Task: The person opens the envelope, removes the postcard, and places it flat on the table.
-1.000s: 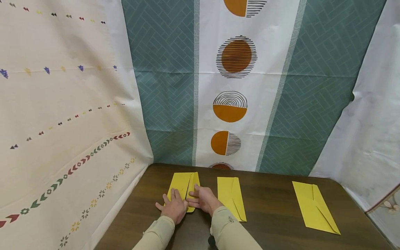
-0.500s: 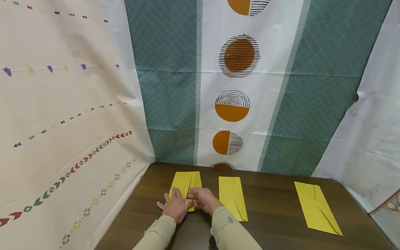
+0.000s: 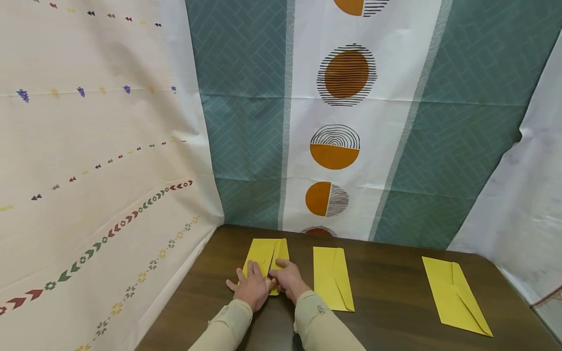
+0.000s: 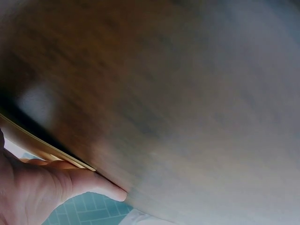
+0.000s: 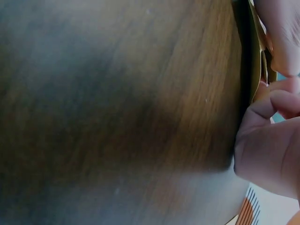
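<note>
A yellow envelope (image 3: pixel 263 247) lies at the left of the dark wooden table, its right-hand flap partly raised along a slit. My left hand (image 3: pixel 253 291) presses on its lower left part with spread fingers. In the left wrist view the thumb (image 4: pixel 98 185) lies along the envelope's edge (image 4: pixel 47 144). My right hand (image 3: pixel 291 282) holds the flap side near the lower end, fingers bent. In the right wrist view, bent fingers of the right hand (image 5: pixel 269 150) meet the envelope's thin edge (image 5: pixel 256 70), close to the left hand. The fingers hide the envelope's lower middle.
A second yellow envelope (image 3: pixel 330 273) lies just right of the hands, and a third (image 3: pixel 454 297) farther right. All rest on the table (image 3: pixel 386 302). Patterned cloth (image 3: pixel 246 146) hangs behind the table, with pale cloth (image 3: pixel 110 161) along the left side.
The head view has shifted slightly, moving the scene right in frame. The right fingers have bent more and drawn in beside the slit. The left hand stays pressed on the envelope.
</note>
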Action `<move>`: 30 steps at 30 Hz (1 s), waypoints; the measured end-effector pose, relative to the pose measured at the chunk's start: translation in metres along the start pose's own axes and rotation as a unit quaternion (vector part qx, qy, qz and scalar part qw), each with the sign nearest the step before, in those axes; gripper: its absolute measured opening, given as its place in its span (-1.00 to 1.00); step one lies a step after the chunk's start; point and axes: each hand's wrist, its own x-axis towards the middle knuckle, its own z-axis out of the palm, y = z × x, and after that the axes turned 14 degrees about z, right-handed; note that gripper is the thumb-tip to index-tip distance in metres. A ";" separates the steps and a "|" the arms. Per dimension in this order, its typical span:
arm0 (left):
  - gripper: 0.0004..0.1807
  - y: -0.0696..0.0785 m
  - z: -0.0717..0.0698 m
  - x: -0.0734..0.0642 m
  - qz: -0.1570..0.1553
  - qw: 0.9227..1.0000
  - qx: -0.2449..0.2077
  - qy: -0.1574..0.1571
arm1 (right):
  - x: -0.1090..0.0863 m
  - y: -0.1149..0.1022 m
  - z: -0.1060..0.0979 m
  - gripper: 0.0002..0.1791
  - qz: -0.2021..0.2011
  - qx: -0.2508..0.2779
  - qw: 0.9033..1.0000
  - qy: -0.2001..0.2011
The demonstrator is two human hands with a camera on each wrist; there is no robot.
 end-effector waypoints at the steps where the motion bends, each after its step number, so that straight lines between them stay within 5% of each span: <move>1: -0.20 0.000 0.001 0.000 0.001 1.000 0.002 0.001 | 0.000 0.000 0.001 -0.29 -0.002 -0.003 1.000 0.007; 15: -0.19 -0.004 0.004 -0.003 0.026 0.999 0.045 0.010 | -0.001 0.000 0.008 -0.21 -0.031 -0.042 0.995 0.083; 23: -0.20 -0.005 0.007 -0.006 0.032 0.998 0.055 0.012 | -0.008 0.003 -0.020 -0.28 -0.052 -0.064 0.983 0.161; 30: -0.23 -0.005 0.009 -0.003 0.033 0.998 0.046 0.002 | -0.020 0.002 -0.041 -0.28 -0.049 -0.077 0.978 0.185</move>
